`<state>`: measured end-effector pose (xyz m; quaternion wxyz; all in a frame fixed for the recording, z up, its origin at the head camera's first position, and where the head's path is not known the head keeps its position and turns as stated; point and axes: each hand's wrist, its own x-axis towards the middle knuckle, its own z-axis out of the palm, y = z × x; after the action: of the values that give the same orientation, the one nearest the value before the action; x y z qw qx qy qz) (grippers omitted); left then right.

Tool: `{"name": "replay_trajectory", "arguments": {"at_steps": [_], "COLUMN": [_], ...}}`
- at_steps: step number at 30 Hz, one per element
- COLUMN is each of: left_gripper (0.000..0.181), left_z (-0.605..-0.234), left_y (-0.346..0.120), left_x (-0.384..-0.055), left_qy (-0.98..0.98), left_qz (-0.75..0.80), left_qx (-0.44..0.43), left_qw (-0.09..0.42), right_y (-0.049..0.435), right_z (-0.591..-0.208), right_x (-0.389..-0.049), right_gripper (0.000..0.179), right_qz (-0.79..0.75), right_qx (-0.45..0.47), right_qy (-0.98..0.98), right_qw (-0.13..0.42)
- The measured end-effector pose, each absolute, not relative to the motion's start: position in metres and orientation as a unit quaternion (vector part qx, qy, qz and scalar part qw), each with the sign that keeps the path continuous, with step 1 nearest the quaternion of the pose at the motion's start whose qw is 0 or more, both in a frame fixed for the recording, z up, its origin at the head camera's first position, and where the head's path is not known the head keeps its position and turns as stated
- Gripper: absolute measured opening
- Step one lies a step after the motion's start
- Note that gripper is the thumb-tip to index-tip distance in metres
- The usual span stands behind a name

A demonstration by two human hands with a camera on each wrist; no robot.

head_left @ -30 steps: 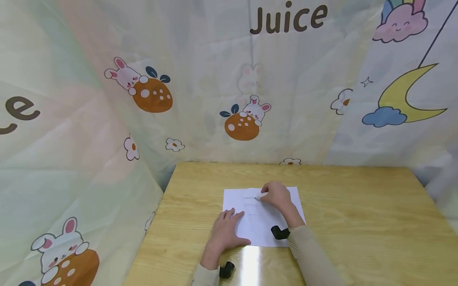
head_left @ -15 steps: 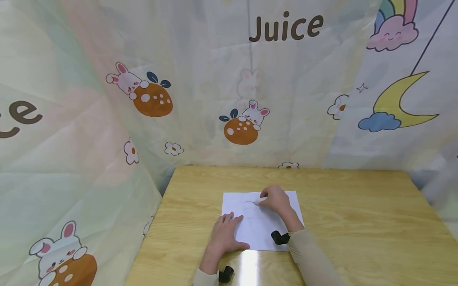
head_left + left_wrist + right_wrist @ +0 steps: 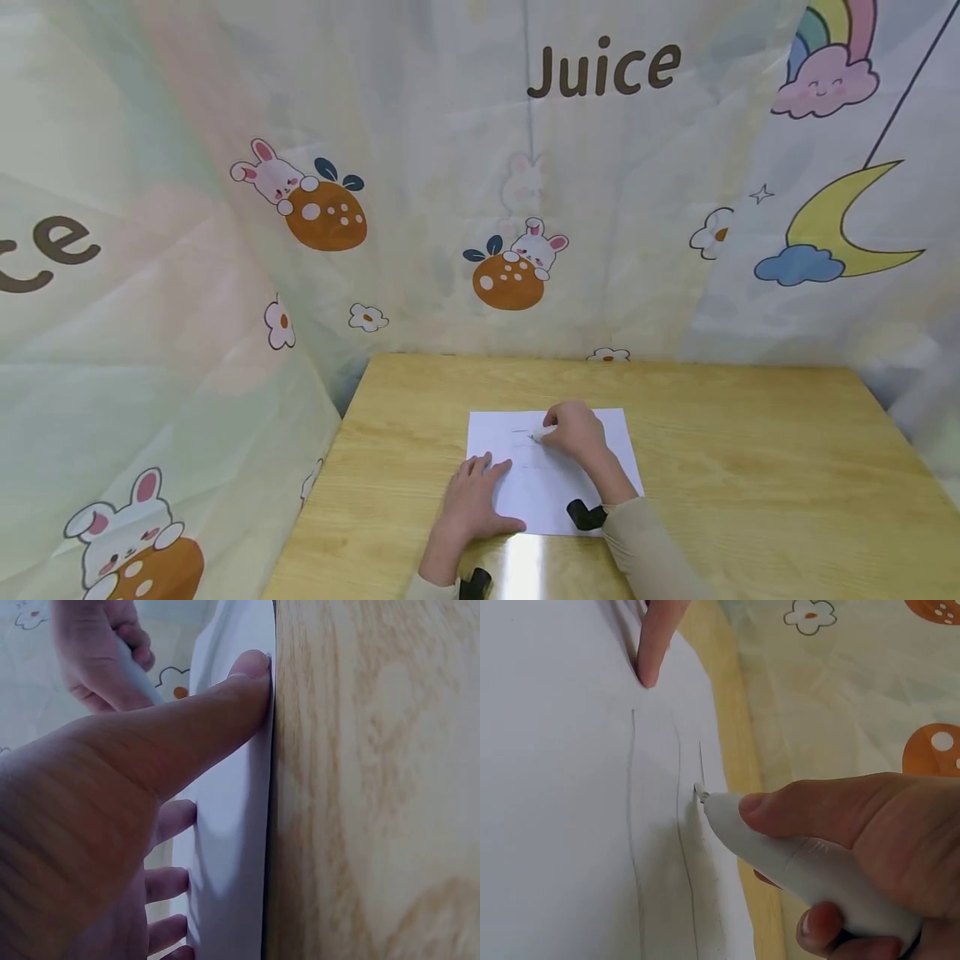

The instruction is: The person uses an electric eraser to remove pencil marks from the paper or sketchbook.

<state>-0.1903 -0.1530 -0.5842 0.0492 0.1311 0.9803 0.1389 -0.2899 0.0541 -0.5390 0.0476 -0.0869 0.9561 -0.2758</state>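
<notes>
A sheet of white paper (image 3: 540, 508) lies on the wooden table with several thin pencil lines (image 3: 680, 825) across it. My right hand (image 3: 579, 433) grips a thick white electric eraser (image 3: 780, 851), thumb along its upper side. The eraser's narrow tip points down at the paper beside the shortest line; whether it touches is hard to tell. Below the tip, in the right wrist view, only faint specks show. My left hand (image 3: 472, 500) rests on the paper's near left part, fingers spread. Its thumb (image 3: 225, 701) lies along the near edge of the sheet.
The wooden table (image 3: 750, 467) stretches well to the right of the paper. Behind and to the left hangs a printed cloth (image 3: 420, 167) with rabbits and flowers. Black wrist cameras (image 3: 585, 515) sit on both wrists.
My right hand with the electric eraser has shifted slightly left and nearer on the paper. The far line looks shorter at its right end. My left hand stays put; the head view has tilted up slightly.
</notes>
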Motion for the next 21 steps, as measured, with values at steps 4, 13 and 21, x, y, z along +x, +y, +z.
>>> {"name": "replay_trajectory", "arguments": {"at_steps": [4, 13, 21], "left_gripper": [0.099, 0.097, 0.097], "left_z": [-0.588, -0.578, -0.579], "left_y": [-0.154, -0.156, -0.150], "left_x": [-0.187, -0.189, -0.193], "left_qy": [0.980, 0.982, 0.980], "left_qz": [0.140, 0.131, 0.132], "left_qx": [0.130, 0.131, 0.143], "left_qw": [0.049, 0.047, 0.050], "right_y": [0.049, 0.046, 0.049], "right_z": [-0.544, -0.541, -0.544], "right_x": [-0.289, -0.284, -0.287], "right_gripper": [0.015, 0.015, 0.017], "right_qz": [-0.276, -0.292, -0.288], "right_qx": [-0.089, -0.051, -0.035], "right_qy": [0.956, 0.954, 0.956], "right_qw": [0.032, 0.051, 0.040]}}
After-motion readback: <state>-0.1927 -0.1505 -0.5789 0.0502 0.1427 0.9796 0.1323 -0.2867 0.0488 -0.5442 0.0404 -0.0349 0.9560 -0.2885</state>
